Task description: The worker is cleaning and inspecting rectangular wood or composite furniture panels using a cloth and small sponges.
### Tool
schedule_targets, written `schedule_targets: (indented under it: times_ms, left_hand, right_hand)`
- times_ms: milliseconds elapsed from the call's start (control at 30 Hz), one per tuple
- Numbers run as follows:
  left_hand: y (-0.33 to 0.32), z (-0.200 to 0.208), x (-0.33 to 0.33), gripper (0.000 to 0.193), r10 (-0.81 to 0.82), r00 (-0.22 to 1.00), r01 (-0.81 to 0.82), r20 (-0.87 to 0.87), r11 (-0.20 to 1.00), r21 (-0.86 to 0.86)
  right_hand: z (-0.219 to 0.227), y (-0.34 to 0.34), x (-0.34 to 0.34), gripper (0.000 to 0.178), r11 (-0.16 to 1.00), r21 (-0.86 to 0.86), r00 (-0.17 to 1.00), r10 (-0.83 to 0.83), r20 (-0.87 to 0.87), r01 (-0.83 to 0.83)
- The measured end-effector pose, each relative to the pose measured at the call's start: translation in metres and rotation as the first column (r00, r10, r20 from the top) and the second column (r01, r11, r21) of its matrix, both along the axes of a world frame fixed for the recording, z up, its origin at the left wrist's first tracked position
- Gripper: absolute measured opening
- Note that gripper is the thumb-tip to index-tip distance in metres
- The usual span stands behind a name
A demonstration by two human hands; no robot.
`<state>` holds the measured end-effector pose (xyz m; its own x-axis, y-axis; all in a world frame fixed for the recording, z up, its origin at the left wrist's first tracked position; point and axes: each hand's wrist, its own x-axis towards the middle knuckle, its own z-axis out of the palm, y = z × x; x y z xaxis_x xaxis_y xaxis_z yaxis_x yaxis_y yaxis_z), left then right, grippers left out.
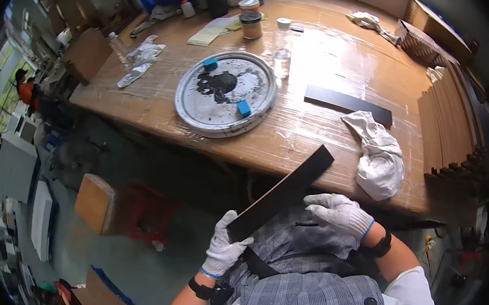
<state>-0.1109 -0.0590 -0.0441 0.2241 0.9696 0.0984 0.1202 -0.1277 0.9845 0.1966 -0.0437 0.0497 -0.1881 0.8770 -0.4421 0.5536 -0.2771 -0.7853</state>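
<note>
My left hand (224, 249), in a white knit glove, grips the near end of a narrow black board (283, 191). The board slants up to the right, its far end over the table's front edge. Close to the board's right side, my gloved right hand (340, 214) is open with fingers stretched out and nothing seen in it. A crumpled white cloth (379, 160) lies on the table beyond that hand. Behind the cloth rests a second black board (347, 105). To the left stands a round white lid-like tray (182, 106) with black smears and two blue sponge blocks (244, 108).
The wrapped table (152, 111) also bears a clear bottle (282, 49), jars (251, 25) and rags (142, 59). Boards (444, 121) stand stacked at the right edge. A stool (96, 203) is on the floor at left. Other people (28, 91) appear far left.
</note>
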Motion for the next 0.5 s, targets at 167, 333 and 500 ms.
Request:
schedule_targets:
  times_ms: [167, 333, 500]
  left_hand:
    - [0.017, 0.038, 0.021, 0.062, -0.164, 0.940, 0.298, -0.300, 0.824, 0.483]
    - [0.016, 0.107, 0.027, 0.043, -0.536, 0.727, 0.610, -0.430, 0.791, 0.046]
    - [0.006, 0.103, 0.044, 0.039, -0.115, 0.817, 0.525, -0.565, 0.553, 0.647]
  right_hand:
    - [-0.039, -0.032, -0.021, 0.048, 0.906, -0.409, 0.396, -0.418, -0.817, 0.111]
    - [-0.019, -0.037, -0.028, 0.045, 0.945, -0.299, 0.147, -0.279, -0.949, -0.133]
    - [-0.005, -0.051, -0.008, 0.037, 0.236, 0.074, 0.004, -0.281, 0.960, -0.969]
